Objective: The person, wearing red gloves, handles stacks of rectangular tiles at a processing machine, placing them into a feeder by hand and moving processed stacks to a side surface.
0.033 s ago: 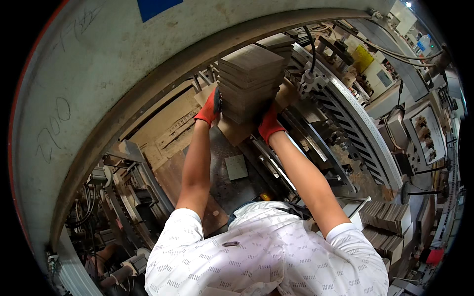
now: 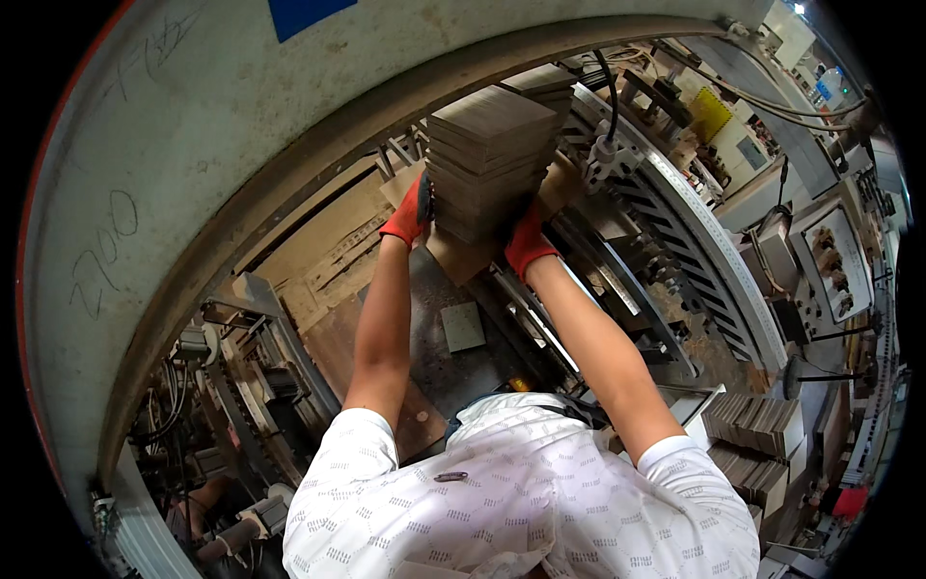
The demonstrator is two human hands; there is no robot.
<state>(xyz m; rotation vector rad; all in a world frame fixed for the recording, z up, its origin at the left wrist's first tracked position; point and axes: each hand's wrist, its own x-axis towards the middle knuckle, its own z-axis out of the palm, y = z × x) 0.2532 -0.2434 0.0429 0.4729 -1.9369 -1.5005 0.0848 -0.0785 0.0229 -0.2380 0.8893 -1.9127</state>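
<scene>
A tall stack of square grey-brown boards (image 2: 487,164) stands in front of me, its layers slightly uneven. My left hand (image 2: 410,212), in a red glove with a dark palm, presses against the stack's left side. Low on the right side, my right hand (image 2: 528,243) grips the same stack; its red glove shows, while its fingertips are hidden in shadow behind the boards. Beneath the stack lies a brown cardboard sheet (image 2: 453,256). Another pile of boards (image 2: 538,79) rises just behind it.
A large pale machine frame (image 2: 193,125) curves over the left and top. One grey square plate (image 2: 463,327) lies on the dark metal surface below my arms. To the right are a slotted metal rail (image 2: 694,222), a control box (image 2: 831,261) and more stacked boards (image 2: 757,425).
</scene>
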